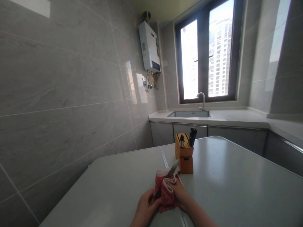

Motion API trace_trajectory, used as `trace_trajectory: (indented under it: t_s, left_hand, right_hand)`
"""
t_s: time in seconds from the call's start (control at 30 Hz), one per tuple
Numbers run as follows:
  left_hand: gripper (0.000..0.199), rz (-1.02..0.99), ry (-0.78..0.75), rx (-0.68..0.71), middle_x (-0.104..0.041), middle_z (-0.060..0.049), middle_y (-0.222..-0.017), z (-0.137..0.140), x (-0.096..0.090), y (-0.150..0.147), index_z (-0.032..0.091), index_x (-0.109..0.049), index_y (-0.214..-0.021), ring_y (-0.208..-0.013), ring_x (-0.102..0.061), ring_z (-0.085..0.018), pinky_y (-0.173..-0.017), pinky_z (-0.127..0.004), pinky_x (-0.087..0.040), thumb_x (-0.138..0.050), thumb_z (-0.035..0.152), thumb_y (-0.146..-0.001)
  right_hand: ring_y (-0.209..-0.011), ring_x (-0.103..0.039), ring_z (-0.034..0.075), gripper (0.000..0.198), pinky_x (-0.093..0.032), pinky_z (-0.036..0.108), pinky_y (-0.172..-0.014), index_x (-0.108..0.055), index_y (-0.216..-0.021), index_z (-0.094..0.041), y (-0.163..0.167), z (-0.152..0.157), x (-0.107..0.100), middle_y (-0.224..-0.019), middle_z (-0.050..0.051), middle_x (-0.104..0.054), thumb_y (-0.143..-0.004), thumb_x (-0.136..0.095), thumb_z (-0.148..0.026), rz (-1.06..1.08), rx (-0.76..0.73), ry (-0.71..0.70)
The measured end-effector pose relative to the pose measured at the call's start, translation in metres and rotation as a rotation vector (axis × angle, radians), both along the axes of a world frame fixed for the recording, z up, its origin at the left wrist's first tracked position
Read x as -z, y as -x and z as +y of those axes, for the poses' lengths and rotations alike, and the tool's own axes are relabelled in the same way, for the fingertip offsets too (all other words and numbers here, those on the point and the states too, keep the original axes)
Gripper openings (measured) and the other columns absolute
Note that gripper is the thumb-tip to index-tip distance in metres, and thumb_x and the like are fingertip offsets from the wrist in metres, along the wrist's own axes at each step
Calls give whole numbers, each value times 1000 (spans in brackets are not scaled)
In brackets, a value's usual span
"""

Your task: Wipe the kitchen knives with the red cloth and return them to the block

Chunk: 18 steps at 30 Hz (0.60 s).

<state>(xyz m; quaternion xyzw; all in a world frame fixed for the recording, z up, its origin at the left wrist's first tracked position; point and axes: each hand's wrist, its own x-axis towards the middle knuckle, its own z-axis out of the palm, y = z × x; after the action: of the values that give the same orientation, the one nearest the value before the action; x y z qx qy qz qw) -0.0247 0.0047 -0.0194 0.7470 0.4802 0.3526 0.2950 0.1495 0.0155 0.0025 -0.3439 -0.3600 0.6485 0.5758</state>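
A kitchen knife point(173, 169) points up and away from me, its blade partly wrapped by a red cloth point(167, 196) with a pale edge. My left hand point(147, 203) is closed around the knife's dark handle, low at the left of the cloth. On the right, my right hand point(180, 193) pinches the folded cloth against the blade, and the cloth hides part of the fingers. Just beyond the blade tip stands a wooden knife block point(185, 153), upright, holding a black-handled knife point(193, 136) and another tool with a dark, silver-banded handle point(181, 141).
The pale folding table point(123, 179) has a metal seam running through its middle. Behind it are a white counter point(236, 115), a sink point(189, 114) and a faucet point(202, 101) below the window. A tiled wall point(66, 78) bounds the left side, with a water heater point(149, 47) on it.
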Motion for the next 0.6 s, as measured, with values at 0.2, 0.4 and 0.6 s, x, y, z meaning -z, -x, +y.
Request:
trace_trajectory:
  t_s: [0.2, 0.4, 0.6]
  left_hand:
    - [55, -43, 30, -5, -57, -2, -66, -1, 0, 0, 16, -55, -65, -66, -52, -17, -63, -24, -37, -25, 54, -90]
    - [53, 11, 14, 28, -58, -2, -63, 2, 3, 2, 15, -58, -60, -64, -51, -16, -62, -24, -37, -36, 55, -87]
    - [44, -13, 0, -18, -46, 2, -58, 3, 6, 4, 16, -51, -58, -60, -42, -14, -57, -23, -31, -47, 53, -81]
  right_hand:
    - [-67, -65, 19, 31, -49, 34, -69, -63, -81, -15, -1, 0, 2, -69, 4, -69, -64, -74, -37, 24, -36, -61]
    - [-66, -65, 19, 36, -50, 32, -67, -63, -82, -16, 0, -1, -1, -72, 4, -70, -58, -78, -37, 16, 22, -31]
    - [-72, -64, 20, 39, -49, 33, -71, -63, -86, -16, 0, 1, 1, -73, 3, -69, -58, -77, -39, -16, 22, -48]
